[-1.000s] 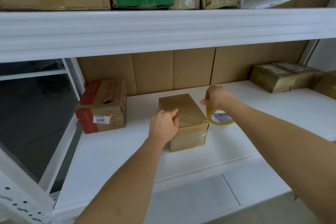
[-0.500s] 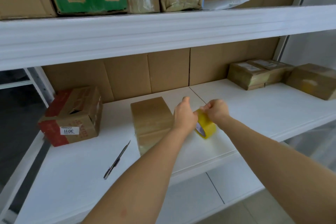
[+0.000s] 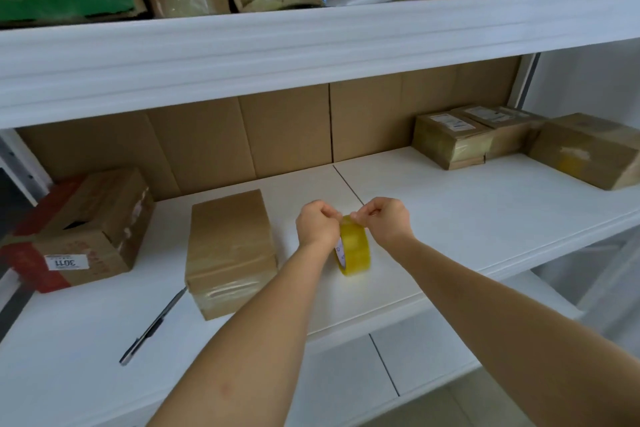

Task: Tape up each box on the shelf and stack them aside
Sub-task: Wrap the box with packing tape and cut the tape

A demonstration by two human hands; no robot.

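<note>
At the shelf's left end sits a red-and-brown carton, a pen lying near the front edge beside the taped brown box at mid-shelf. Just right of that box, your left hand and right hand each pinch the top of the upright yellow tape roll. More taped boxes line the back right corner.

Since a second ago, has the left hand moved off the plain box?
Yes. The left hand left the plain box and went right to pinch the tape roll.
</note>
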